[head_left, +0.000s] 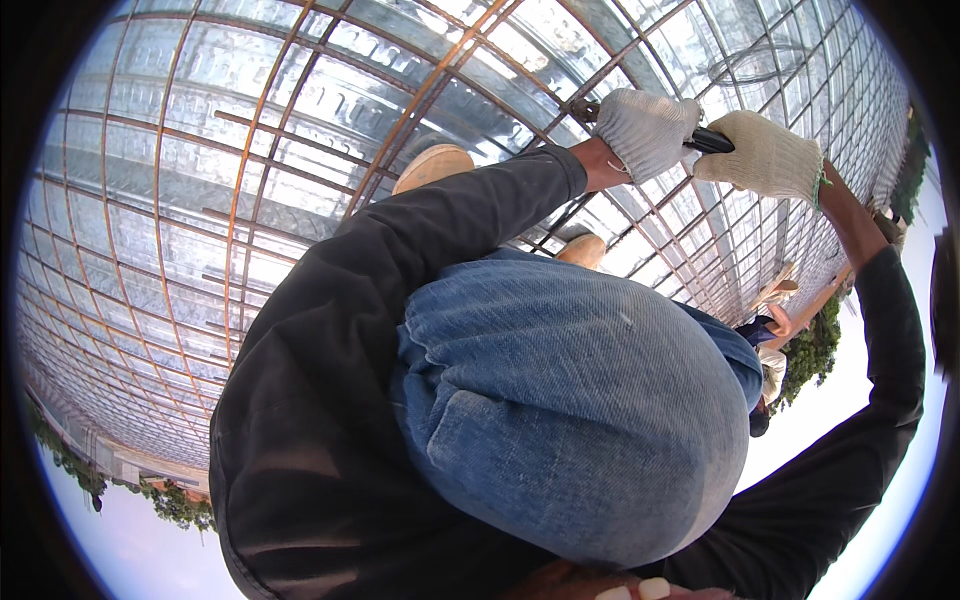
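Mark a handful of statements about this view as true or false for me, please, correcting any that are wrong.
1. The left hand and the right hand both wear gloves. True.
2. The gap between the two hands shows nothing but rebar and sheeting. False: a black handle spans it.
3. The rebar grid lies over shiny metal sheets. True.
4. The person wears white sleeves. False: the sleeves are dark.
5. Blue jeans show in the middle of the picture. True.
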